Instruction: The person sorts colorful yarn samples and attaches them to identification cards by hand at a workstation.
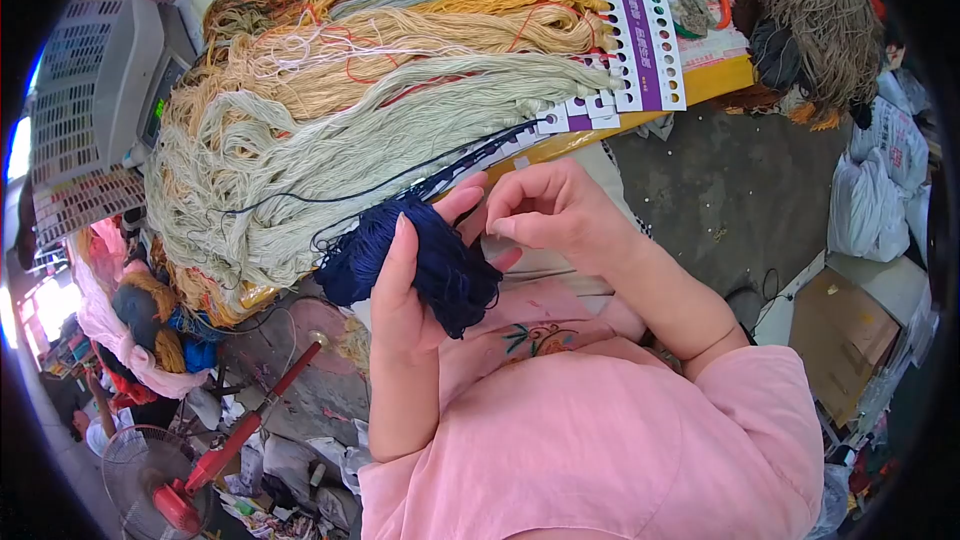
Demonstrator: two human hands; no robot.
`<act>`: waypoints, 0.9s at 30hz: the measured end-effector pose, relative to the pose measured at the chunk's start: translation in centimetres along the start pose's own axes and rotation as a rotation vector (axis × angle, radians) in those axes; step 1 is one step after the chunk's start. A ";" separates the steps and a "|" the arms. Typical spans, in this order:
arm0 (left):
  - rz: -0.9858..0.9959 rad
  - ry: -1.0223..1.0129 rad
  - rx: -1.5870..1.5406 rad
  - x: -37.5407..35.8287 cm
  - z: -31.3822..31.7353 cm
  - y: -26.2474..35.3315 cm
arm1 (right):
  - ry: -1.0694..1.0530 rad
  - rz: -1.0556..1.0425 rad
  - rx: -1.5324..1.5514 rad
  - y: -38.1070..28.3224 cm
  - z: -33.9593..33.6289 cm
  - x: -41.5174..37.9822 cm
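My left hand (398,285) is wrapped around a bundle of navy blue thread (440,265), held in front of my body, with the thumb on the near side and fingertips showing behind it. Loose strands trail from the bundle toward the table edge. My right hand (560,215) is just to the right of it, thumb and index finger pinched together; anything between them is too fine to make out. Pale grey-green thread hanks (400,130) lie on the table beyond my hands, and a dark blue strand (380,187) stretches across them.
Beige and gold hanks (480,30) lie farther back, by a punched purple-and-white card (640,30). A scale (135,80) stands at the left, a red fan (175,505) lower left. Grey-brown hanks (815,10) hang at the right, above white plastic bags (868,205) and cardboard (840,335).
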State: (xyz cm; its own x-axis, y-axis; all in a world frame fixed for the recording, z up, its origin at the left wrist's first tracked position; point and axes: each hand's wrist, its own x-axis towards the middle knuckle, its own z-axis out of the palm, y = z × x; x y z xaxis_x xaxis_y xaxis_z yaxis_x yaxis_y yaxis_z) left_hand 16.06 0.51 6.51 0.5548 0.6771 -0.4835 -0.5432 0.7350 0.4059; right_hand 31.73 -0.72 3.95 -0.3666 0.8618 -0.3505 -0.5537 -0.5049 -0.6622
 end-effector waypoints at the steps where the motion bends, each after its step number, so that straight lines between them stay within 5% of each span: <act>1: 0.018 -0.020 0.025 0.1 0.1 -0.2 | 0.004 0.000 0.000 0.0 0.1 0.0; 8: 0.002 -0.017 0.079 0.2 0.0 -0.3 | 0.008 -0.095 -0.304 0.9 0.7 0.3; 13: -0.002 0.002 0.003 0.0 0.1 0.0 | 0.028 -0.073 0.001 0.2 0.4 0.1; 16: -0.012 0.012 0.025 0.2 0.4 -0.5 | 0.104 -0.203 -0.130 0.8 0.4 0.2; 18: -0.012 0.183 0.168 0.3 0.4 -0.9 | 0.093 -0.223 -0.073 0.9 0.6 0.2; 27: 0.019 0.092 0.119 0.3 -1.1 -0.9 | 0.047 -0.220 0.223 0.7 -0.9 -0.3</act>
State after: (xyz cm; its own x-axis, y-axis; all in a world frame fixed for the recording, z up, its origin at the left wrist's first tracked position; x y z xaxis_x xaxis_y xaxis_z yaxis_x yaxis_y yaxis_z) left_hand 16.03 0.01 5.15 0.4822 0.6884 -0.5418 -0.4712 0.7252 0.5020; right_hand 32.07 -1.33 2.99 -0.1877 0.9503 -0.2482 -0.7681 -0.2996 -0.5659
